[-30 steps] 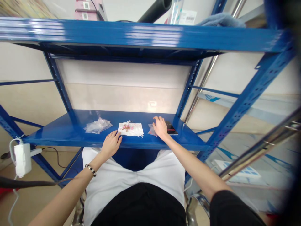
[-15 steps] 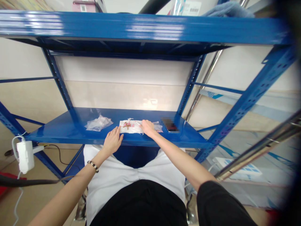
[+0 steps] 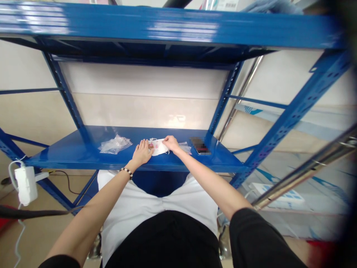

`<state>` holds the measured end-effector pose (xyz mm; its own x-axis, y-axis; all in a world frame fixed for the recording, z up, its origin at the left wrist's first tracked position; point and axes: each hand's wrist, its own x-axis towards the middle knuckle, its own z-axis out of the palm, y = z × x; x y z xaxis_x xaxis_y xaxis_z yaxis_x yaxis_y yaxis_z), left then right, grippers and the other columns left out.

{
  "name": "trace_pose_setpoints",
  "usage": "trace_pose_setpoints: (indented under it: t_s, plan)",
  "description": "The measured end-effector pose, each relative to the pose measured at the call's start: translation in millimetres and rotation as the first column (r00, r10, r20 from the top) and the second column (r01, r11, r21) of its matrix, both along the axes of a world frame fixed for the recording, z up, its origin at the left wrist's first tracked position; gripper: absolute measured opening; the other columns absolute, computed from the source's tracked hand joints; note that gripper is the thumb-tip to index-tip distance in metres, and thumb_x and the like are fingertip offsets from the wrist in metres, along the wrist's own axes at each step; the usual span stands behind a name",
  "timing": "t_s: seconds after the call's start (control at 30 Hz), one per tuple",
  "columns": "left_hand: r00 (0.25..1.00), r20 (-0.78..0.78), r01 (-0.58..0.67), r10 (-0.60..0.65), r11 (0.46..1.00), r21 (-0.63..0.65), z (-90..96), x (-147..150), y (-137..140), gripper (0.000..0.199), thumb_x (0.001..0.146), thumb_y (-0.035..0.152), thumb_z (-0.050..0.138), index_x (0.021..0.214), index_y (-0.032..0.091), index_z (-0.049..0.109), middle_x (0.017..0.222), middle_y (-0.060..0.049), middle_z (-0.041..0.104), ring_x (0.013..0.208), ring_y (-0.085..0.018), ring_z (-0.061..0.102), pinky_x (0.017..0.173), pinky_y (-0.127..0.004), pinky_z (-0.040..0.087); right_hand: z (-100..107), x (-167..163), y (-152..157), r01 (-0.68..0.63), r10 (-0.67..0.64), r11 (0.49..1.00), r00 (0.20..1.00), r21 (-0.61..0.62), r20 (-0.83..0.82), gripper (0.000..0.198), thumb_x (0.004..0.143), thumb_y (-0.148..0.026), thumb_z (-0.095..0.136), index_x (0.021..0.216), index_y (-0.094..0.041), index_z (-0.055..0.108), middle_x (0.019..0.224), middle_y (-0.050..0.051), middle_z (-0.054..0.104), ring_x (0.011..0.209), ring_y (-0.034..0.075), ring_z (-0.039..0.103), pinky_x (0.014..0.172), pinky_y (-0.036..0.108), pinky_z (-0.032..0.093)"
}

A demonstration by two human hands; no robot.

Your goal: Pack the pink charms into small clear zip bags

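Note:
A white piece of paper or cloth point(image 3: 160, 147) lies on the blue shelf board, its edges slightly ragged. Small pink and brown bits point(image 3: 151, 146) rest on it, too small to make out. My left hand point(image 3: 142, 152) is laid flat over its left end, fingers stretched out beside the bits and covering that part. With fingertips pinched together, my right hand point(image 3: 170, 143) grips the white piece at its upper right. Clear plastic bags point(image 3: 185, 147) lie just right of that hand, partly hidden by it.
More clear plastic bags point(image 3: 115, 144) lie on the left of the blue shelf board point(image 3: 80, 156). A dark phone point(image 3: 199, 145) rests on the right. An upper blue shelf beam point(image 3: 178, 26) spans overhead. A white power adapter point(image 3: 26, 184) hangs at the left post.
My left hand has moved right, from beside the white piece onto its left end. My right hand has shifted slightly up and left, now pinching the edge, which covers less area.

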<state>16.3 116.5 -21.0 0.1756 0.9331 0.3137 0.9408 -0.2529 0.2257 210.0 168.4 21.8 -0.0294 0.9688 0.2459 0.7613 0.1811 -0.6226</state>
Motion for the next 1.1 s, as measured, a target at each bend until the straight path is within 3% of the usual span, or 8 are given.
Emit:
trace_pose_setpoints:
  t_s: [0.27,0.57,0.73,0.83,0.93,1.0,1.1]
  plan:
    - [0.998,0.007,0.063,-0.063,0.997,-0.033,4.4,-1,7,0.076,0.096,0.06,0.023,0.152,0.008,0.025,0.157,-0.018,0.027,0.147,-0.031,0.021,0.117,-0.05,0.02,-3,-8,9,-0.072,0.098,0.993,0.944,0.093,-0.314,0.012,0.066,-0.025,0.061,0.074,-0.016,0.064,0.073,0.001,0.067,0.07,0.016,0.062,0.06,0.021,0.045]
    - [0.995,0.031,0.097,-0.097,0.995,0.011,0.8,-2,5,0.07,0.098,0.054,0.026,0.15,0.008,0.029,0.153,-0.022,0.034,0.144,-0.032,0.028,0.115,-0.053,0.022,3,-19,1,-0.182,0.219,0.976,0.837,0.121,-0.502,0.013,0.067,-0.025,0.064,0.076,-0.017,0.059,0.071,0.001,0.067,0.066,0.016,0.063,0.059,0.024,0.049]
    - [0.989,0.076,0.131,-0.13,0.991,0.002,0.3,-4,9,0.063,0.098,0.05,0.029,0.148,0.012,0.033,0.153,-0.018,0.036,0.145,-0.029,0.027,0.116,-0.053,0.02,4,-12,0,-0.056,0.079,0.996,0.9,0.066,-0.429,0.014,0.07,-0.016,0.061,0.084,-0.018,0.058,0.081,0.002,0.068,0.072,0.016,0.064,0.069,0.029,0.053]
    - [0.96,0.242,0.147,-0.142,0.989,-0.003,2.8,-7,14,0.058,0.099,0.043,0.03,0.148,0.012,0.033,0.152,-0.017,0.039,0.145,-0.027,0.029,0.116,-0.05,0.023,3,-6,-6,-0.01,0.07,0.98,0.952,0.198,-0.298,0.023,0.068,-0.008,0.056,0.088,-0.018,0.061,0.093,0.003,0.066,0.087,0.017,0.062,0.084,0.031,0.05]
    - [0.858,0.492,0.113,-0.147,0.989,0.098,8.0,-14,14,0.052,0.099,0.03,0.026,0.146,0.011,0.035,0.15,-0.016,0.042,0.141,-0.023,0.037,0.115,-0.042,0.03,4,-5,-16,-0.047,0.083,0.936,0.993,0.35,-0.089,0.028,0.072,-0.008,0.051,0.096,-0.018,0.062,0.101,0.005,0.064,0.095,0.018,0.059,0.09,0.031,0.046]
    - [0.778,0.608,0.05,-0.159,0.98,0.193,13.0,-22,7,0.049,0.097,0.023,0.025,0.144,0.013,0.038,0.146,-0.014,0.048,0.137,-0.021,0.042,0.114,-0.04,0.033,6,-5,-20,-0.097,0.105,0.927,0.994,0.363,-0.001,0.03,0.074,-0.008,0.05,0.099,-0.019,0.062,0.103,0.006,0.063,0.097,0.019,0.058,0.09,0.031,0.045]
    - [0.758,0.621,0.004,-0.199,0.954,0.301,22.2,-47,-13,0.048,0.093,0.018,0.03,0.14,0.016,0.042,0.136,-0.012,0.057,0.129,-0.021,0.05,0.112,-0.041,0.036,12,-4,-23,-0.142,0.13,0.932,0.99,0.334,0.058,0.032,0.074,-0.007,0.051,0.102,-0.018,0.062,0.102,0.006,0.062,0.097,0.019,0.057,0.089,0.031,0.045]
